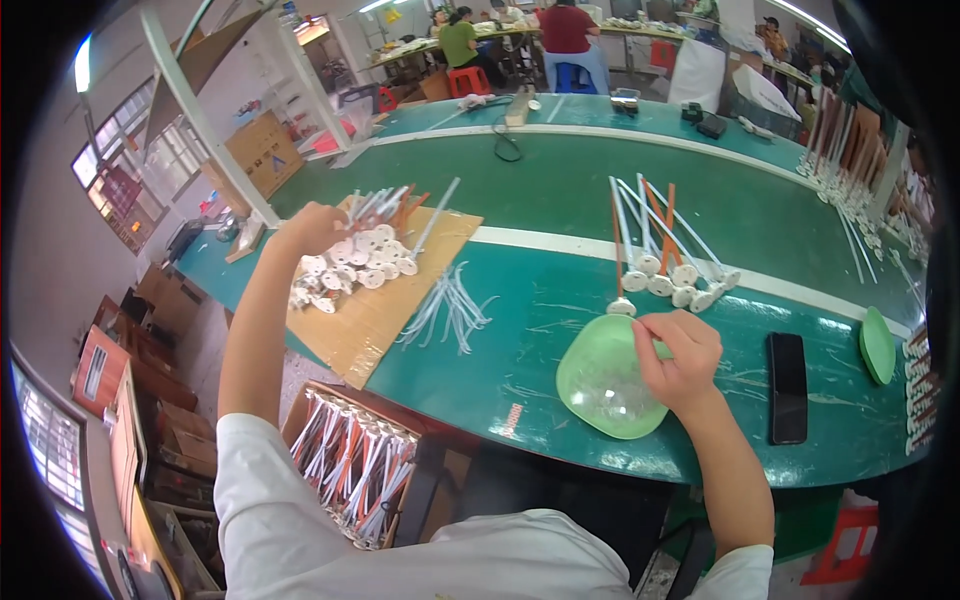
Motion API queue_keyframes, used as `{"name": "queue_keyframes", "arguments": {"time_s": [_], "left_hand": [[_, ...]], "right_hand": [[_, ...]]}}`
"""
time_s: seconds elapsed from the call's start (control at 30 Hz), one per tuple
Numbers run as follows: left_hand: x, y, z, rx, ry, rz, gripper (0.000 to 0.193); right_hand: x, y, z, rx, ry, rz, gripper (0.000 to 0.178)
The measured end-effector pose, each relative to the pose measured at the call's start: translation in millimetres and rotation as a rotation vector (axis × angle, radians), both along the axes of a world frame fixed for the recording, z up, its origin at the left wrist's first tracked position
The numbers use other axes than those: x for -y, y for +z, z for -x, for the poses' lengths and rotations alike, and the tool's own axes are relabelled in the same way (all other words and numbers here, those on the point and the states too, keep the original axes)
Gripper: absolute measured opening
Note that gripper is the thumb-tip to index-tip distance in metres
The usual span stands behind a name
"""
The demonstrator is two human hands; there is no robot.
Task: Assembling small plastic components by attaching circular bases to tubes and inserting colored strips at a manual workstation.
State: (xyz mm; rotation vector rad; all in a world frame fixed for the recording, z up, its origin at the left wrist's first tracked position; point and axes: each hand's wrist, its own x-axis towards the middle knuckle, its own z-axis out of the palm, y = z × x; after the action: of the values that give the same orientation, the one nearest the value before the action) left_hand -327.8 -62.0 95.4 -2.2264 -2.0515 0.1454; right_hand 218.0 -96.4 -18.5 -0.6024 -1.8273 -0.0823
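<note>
My left hand [318,228] reaches over a pile of white disc-shaped parts [372,262] with white and orange wire leads. Its fingers are curled at the pile's left edge; what they hold is hidden. The pile lies on a flat cardboard sheet [355,345]. My right hand [682,357] is closed in a pinch over the right rim of a green dish [590,385]. Small clear or whitish bits [612,390] lie in the dish. Whatever sits between the right fingertips is too small to make out. Just behind the dish stand several disc parts [684,275] with leads pointing away.
Loose white strips [450,310] lie right of the cardboard. A black phone [787,388] and another green dish [877,345] are at right. A box of finished-looking wired parts [355,460] stands below the table edge at left. People sit at a far table [620,28].
</note>
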Motion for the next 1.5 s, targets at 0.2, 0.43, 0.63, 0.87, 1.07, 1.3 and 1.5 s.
{"name": "queue_keyframes", "arguments": {"time_s": [0.2,0.43,0.63,0.87,1.07,1.3,1.5], "left_hand": [[-15.5,-29.8,-116.3,-0.018,-0.022,-0.707,0.017],[-27.6,-99.2,-288.9,0.363,-0.567,-0.571,0.026],[-39.7,-90.6,-341.3,0.686,-0.512,0.112,0.029],[-50.0,-123.4,-329.5,0.91,-0.648,0.069,0.023],[-24.3,-121.7,-329.1,1.474,-0.478,0.39,0.035],[21.6,-120.8,-349.0,1.368,-0.631,0.055,0.033],[32.7,-124.3,-349.3,1.12,-0.742,-0.189,0.027]], "right_hand": [[-2.0,-4.4,3.2,0.047,0.048,0.029,0.012],[-5.0,-6.6,1.8,0.025,0.039,0.023,0.013],[-6.6,-6.0,-2.5,0.044,0.019,0.041,0.013],[-14.6,-9.6,-4.2,0.048,-0.014,0.059,0.013],[-21.4,-20.5,-13.9,-0.009,-0.116,0.407,0.02],[-6.0,-9.7,0.0,-0.124,0.063,0.484,0.017],[3.3,-11.1,6.8,-0.017,0.008,0.327,0.015]]}}
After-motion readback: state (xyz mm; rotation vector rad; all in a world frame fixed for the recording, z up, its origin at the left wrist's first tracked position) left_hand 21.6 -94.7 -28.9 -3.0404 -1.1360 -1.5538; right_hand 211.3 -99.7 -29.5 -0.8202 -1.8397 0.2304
